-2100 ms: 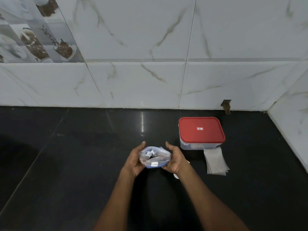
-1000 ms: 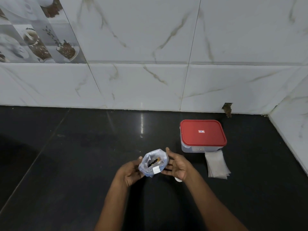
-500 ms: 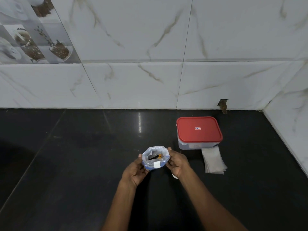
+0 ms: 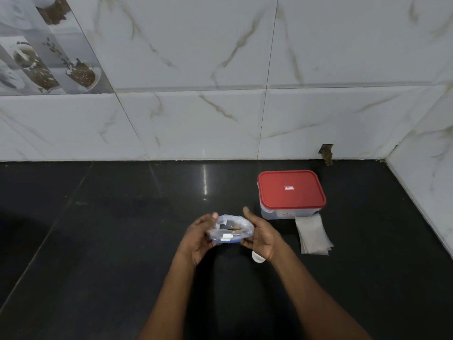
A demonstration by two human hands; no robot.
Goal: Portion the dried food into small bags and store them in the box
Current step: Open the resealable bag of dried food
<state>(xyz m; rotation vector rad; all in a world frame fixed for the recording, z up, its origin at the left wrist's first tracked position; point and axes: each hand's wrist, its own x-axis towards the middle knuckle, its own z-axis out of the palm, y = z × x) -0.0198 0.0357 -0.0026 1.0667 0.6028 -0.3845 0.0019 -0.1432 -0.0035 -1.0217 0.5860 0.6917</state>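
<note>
Two grips hold one bag (image 4: pixel 230 229) between them above the counter (image 4: pixel 98 241): my left grip (image 4: pixel 198 238) and right grip (image 4: pixel 261 238) each clasp a side. Its mouth faces up and its long axis runs left to right. Half a second ago that mouth was rounder; now it is flatter. One red-lidded box (image 4: pixel 291 192) stands further right, with one stack of small bags (image 4: pixel 312 235) just before it.

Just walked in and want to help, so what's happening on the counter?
A person holds a clear plastic bag, mouth open, between the left hand and right hand over the black counter; dark dried bits show inside. The red-lidded box sits closed to the right, with a stack of empty small bags in front of it.
</note>
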